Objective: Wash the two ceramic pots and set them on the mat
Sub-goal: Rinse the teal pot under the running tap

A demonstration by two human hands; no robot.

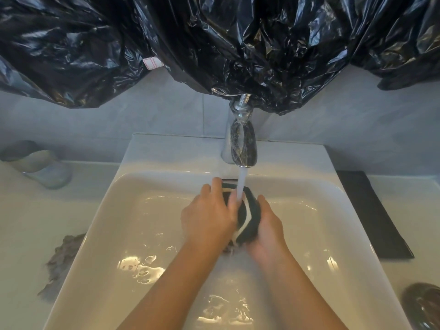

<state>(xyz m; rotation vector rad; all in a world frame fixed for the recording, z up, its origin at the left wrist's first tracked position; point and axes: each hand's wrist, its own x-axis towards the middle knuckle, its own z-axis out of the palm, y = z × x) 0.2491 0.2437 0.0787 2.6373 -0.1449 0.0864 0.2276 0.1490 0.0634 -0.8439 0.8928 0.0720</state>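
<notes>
Ceramic pot (254, 217), dark with a white angular band, is held over the basin of the sink (166, 156), directly under the water stream (241, 184) from the chrome faucet (243, 148). The left hand (209, 216) curls its fingers over the pot's left side and rim. The right hand (267, 226) cups the right side, fingers closed around it. The sink is white, glossy and wet. A flat black mat (371, 215) lies on the counter at right.

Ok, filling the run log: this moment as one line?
phase: rinsing | left hand: holds striped ceramic pot | right hand: holds pot | faucet: running onto pot | mat: right of sink
</notes>
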